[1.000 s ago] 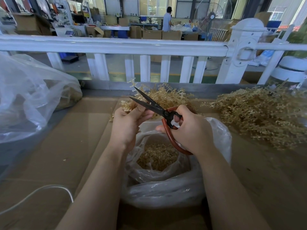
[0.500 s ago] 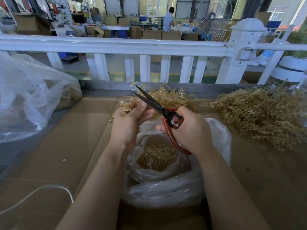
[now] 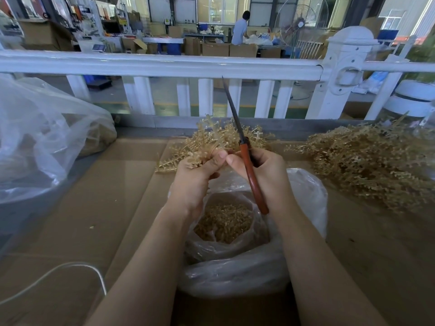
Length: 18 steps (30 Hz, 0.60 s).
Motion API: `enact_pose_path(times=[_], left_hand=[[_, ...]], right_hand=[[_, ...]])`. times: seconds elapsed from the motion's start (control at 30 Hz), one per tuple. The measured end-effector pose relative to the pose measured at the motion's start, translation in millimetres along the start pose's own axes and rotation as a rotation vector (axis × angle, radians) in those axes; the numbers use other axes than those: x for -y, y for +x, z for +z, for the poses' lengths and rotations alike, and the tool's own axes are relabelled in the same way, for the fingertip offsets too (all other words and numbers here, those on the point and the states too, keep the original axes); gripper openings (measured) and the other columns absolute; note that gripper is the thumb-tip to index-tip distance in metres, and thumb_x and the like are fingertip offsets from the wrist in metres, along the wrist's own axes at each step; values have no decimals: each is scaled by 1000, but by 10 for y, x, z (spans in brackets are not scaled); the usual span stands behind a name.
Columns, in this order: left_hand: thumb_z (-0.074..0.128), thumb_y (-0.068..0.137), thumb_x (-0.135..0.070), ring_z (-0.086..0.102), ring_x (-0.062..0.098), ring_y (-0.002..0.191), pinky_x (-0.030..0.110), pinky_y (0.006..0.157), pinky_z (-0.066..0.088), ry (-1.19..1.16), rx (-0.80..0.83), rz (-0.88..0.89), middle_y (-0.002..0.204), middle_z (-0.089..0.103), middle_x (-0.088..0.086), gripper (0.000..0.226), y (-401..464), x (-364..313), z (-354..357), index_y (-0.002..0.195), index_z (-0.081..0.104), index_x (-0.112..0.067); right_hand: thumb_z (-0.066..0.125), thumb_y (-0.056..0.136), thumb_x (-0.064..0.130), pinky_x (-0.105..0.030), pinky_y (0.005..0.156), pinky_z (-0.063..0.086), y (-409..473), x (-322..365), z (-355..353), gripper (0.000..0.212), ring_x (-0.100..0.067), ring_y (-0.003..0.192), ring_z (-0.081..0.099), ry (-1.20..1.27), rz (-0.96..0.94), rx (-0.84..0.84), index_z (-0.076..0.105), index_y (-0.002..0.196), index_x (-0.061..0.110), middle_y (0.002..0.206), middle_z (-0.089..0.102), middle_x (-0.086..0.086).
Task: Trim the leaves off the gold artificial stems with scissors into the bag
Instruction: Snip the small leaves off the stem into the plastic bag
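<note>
My left hand (image 3: 196,171) grips a bunch of gold artificial stems (image 3: 207,140) just above the open clear plastic bag (image 3: 303,189), which holds cut gold leaves (image 3: 223,222). My right hand (image 3: 263,170) grips the red-handled scissors (image 3: 249,170). Their blades are closed and point up and away, toward the railing. The thumbs of both hands meet at the base of the stems.
A large heap of gold stems (image 3: 367,161) lies on the cardboard-covered table (image 3: 94,208) at the right. A big clear bag (image 3: 42,142) sits at the left, a white cable (image 3: 70,267) at the near left. A white railing (image 3: 164,67) runs along the far edge.
The scissors were open and pointing left at the stems; now the blades are closed and swung upright. My right hand has turned and moved close to my left hand.
</note>
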<state>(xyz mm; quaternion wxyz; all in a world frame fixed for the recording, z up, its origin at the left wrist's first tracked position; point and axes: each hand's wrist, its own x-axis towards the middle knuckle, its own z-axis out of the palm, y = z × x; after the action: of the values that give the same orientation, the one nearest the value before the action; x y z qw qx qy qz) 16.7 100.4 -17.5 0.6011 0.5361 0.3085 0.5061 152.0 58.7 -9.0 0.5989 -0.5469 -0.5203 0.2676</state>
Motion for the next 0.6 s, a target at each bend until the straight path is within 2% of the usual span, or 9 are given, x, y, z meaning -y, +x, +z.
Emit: enact_pose_path(times=[0.1,0.17,0.23,0.3,0.37,0.43,0.53,0.6], left_hand=[[77,74,-37,61,10,83,33,80,42,-2,-26,-47,82,73,-8,11,-2,2,11,78,80,-27],[82,70,-39,61,18,87,36,82,43,-25,-57,-90,84,73,-4,21,8,11,-1,83,78,-22],[81,69,-39,67,14,84,29,76,50,-94,-39,-107,88,74,-4,38,14,-4,-16,99,75,-17],[82,67,-41,72,12,89,24,72,55,-173,-24,-114,100,75,-2,60,25,-25,-45,117,68,-12],[86,63,-39,71,18,101,32,83,57,-168,-73,-108,109,75,2,68,46,-25,-73,124,65,-15],[86,62,-29,71,21,103,36,88,56,-152,-138,-46,109,75,5,65,64,-10,-81,123,64,-19],[81,68,-12,71,18,95,27,80,57,-131,-132,51,97,77,2,43,89,21,-98,109,71,-23],[80,67,-17,71,19,93,34,83,57,-66,-96,24,95,77,1,32,93,26,-121,98,77,-24]], right_hand=[[78,86,20,-24,75,58,13,-20,9,6,-11,77,72,-36,53,-7,75,83,24,79,76,5],[77,87,16,-17,67,56,15,-22,7,11,-9,71,70,-58,57,-18,73,79,23,75,75,5],[76,87,15,-11,59,51,21,-18,-2,13,-8,66,68,-84,50,-33,72,76,21,72,73,6],[76,87,16,-10,58,50,26,-19,-13,13,-10,68,68,-97,53,-54,72,75,19,73,72,4],[76,87,19,-10,58,50,30,-24,-23,14,-10,72,67,-107,62,-66,71,74,22,74,72,6],[76,87,23,-10,57,50,34,-33,-28,14,-9,71,67,-103,69,-76,71,74,24,73,72,9],[77,87,25,-10,56,48,38,-45,-43,15,-7,66,67,-107,70,-93,71,73,23,69,72,8],[77,87,24,-13,56,48,41,-59,-51,16,-7,61,65,-124,65,-86,72,72,19,69,71,2]])
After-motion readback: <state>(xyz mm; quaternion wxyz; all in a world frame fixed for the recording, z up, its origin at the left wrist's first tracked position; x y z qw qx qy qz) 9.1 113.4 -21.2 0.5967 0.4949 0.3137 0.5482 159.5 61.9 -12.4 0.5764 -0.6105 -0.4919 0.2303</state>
